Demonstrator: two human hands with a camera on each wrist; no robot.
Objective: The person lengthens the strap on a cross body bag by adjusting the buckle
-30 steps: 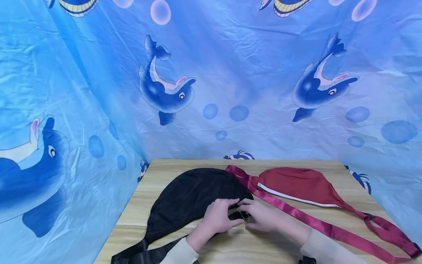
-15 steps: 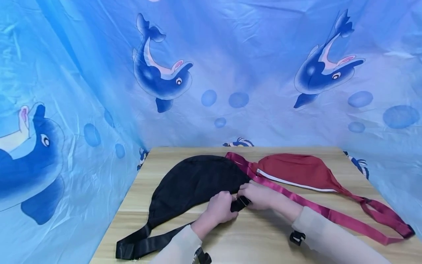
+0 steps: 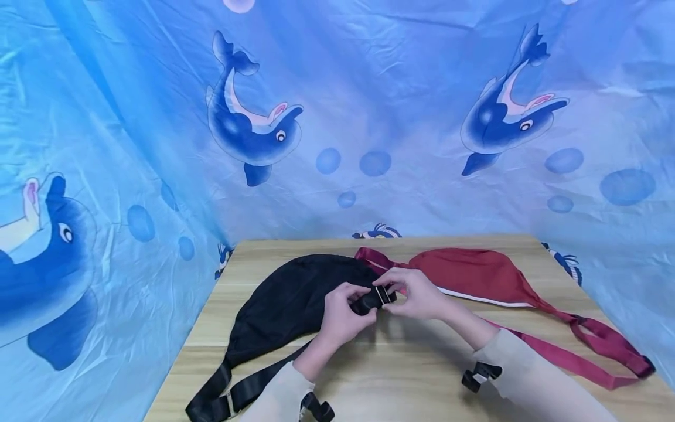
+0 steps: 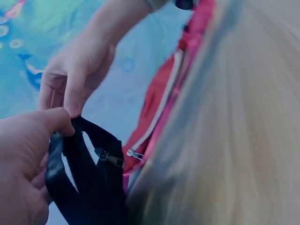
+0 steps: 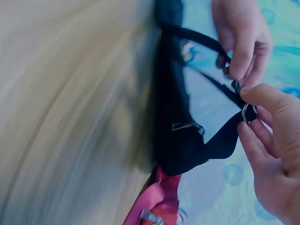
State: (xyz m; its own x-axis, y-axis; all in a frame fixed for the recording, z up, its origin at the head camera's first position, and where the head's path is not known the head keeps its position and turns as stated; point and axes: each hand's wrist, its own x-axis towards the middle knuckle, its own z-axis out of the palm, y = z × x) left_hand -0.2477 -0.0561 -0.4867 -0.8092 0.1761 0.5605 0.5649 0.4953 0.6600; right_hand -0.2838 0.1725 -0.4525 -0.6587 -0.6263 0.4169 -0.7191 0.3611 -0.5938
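Note:
A black half-moon bag (image 3: 295, 305) lies on the left part of the table, its black strap (image 3: 263, 381) looping along its near side. At its right end my left hand (image 3: 345, 313) pinches the strap between thumb and fingers. Just right of it, my right hand (image 3: 419, 296) holds the strap beside a metal ring or slider (image 3: 383, 295). In the right wrist view the strap is raised off the table, with the metal piece (image 5: 245, 111) at my right fingertips. The bag's zipper pull (image 4: 110, 158) shows in the left wrist view.
A red bag (image 3: 469, 275) with a white zipper lies at the back right, its crimson strap (image 3: 575, 362) running to the right edge. The wooden table (image 3: 401, 375) stands before a blue sheet (image 3: 401, 105) printed with dolphins.
Both hands have lifted the buckle end of the black strap higher, and the right hand now grips it from the right. The view has tilted somewhat.

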